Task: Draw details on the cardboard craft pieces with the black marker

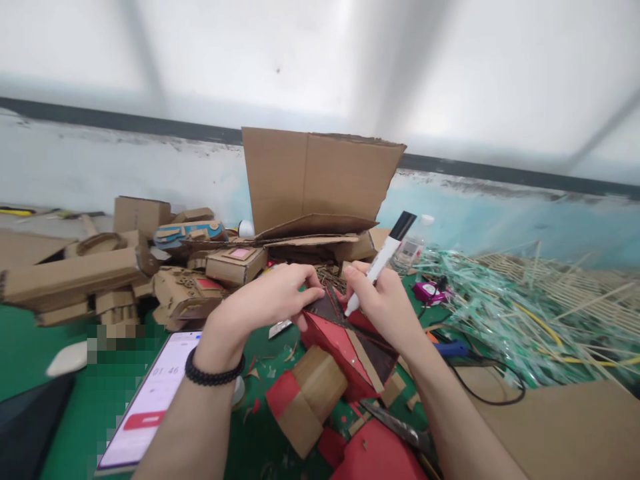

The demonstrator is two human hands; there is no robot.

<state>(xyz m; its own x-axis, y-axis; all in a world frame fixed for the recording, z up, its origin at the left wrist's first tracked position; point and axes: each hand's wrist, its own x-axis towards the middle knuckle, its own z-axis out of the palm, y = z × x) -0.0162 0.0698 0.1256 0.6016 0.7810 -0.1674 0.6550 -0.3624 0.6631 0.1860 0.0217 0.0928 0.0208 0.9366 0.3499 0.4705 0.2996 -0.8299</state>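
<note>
My right hand (384,303) is closed around a white marker (383,259) with its black cap on the back end. The marker slants down, its tip at the dark top face of a red cardboard box (334,343). At that box's far left corner, my left hand (283,290) grips the edge between thumb and fingers; some fingertips are hidden. Dark colouring covers part of the top, beside a bare brown strip. Below it lies a brown cardboard piece (310,403) with a red patch. Scissors (400,427) rest near my right forearm, partly over red cardboard (380,457).
A phone (155,393) showing a timer lies left. Cardboard models (75,280) crowd the back left, and a large cardboard sheet (325,180) stands against the wall. Plastic strips and thin sticks (500,307), a clear bottle (411,250) and a blue-handled tool (450,349) are right.
</note>
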